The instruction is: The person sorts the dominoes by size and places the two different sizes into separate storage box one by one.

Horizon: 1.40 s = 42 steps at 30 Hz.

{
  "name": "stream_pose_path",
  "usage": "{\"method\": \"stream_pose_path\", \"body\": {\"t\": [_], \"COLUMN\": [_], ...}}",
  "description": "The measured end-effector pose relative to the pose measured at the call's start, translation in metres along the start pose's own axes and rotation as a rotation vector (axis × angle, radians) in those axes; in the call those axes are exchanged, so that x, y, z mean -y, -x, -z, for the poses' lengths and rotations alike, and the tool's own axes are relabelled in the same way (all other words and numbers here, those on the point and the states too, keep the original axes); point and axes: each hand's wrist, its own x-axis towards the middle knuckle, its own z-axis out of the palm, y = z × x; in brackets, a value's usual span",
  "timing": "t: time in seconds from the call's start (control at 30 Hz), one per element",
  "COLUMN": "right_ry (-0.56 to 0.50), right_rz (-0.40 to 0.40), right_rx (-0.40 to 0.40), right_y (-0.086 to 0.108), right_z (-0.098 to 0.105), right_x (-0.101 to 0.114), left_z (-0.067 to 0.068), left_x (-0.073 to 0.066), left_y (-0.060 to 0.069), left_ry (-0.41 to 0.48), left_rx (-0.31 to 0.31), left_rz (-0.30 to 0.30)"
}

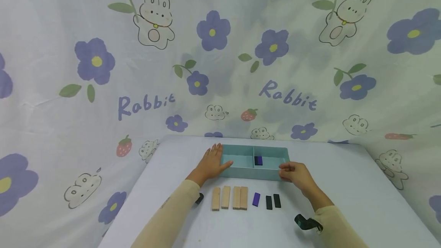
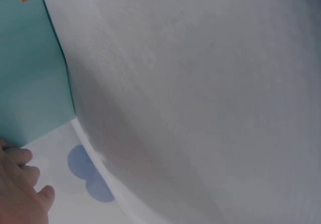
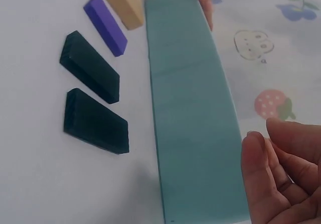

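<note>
A pale teal box (image 1: pixel 251 173) with one divider stands toward the back of the table. Against its left end lies my left hand (image 1: pixel 211 162), fingers extended and thumb over the front edge. My right hand (image 1: pixel 297 173) is at the box's front right corner, its fingers loosely bent with nothing between them in the right wrist view; whether it touches the box I cannot tell. In the right compartment, beside the divider, sit a purple block (image 1: pixel 260 160) and a black one (image 1: pixel 256 160).
In front of the box, several wooden blocks (image 1: pixel 225 197) lie in a row. To their right are a purple block (image 1: pixel 256 199) and two black blocks (image 1: pixel 269 202). A patterned cloth (image 1: pixel 213 68) hangs behind the white table (image 1: pixel 337 186).
</note>
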Motion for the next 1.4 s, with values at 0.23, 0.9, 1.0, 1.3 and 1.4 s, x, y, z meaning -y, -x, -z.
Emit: {"method": "stream_pose_path", "body": {"t": [0.23,0.9,1.0,1.3,1.4], "right_ry": [0.02,0.075,0.115,0.109,0.092], "right_rz": [-0.03,-0.106,-0.109,-0.136,-0.14], "right_rx": [-0.001,-0.021,-0.031,-0.03,-0.014], "right_y": [0.01,0.029,0.031,0.039,0.042], "right_z": [-0.001,-0.013,-0.013,-0.014,-0.015], "right_x": [-0.005,-0.036,-0.041,-0.046,-0.045], "left_z": [-0.001,0.001,0.001,0.001,0.002], "left_x": [0.002,0.001,0.0,-0.001,-0.002], "left_y": [0.0,0.0,0.001,0.003,0.004], "left_ry": [0.001,0.003,-0.004,-0.006,-0.008], "left_rx": [0.007,0.012,0.018,0.012,0.012], "left_rz": [0.004,-0.003,0.003,0.003,0.002]}}
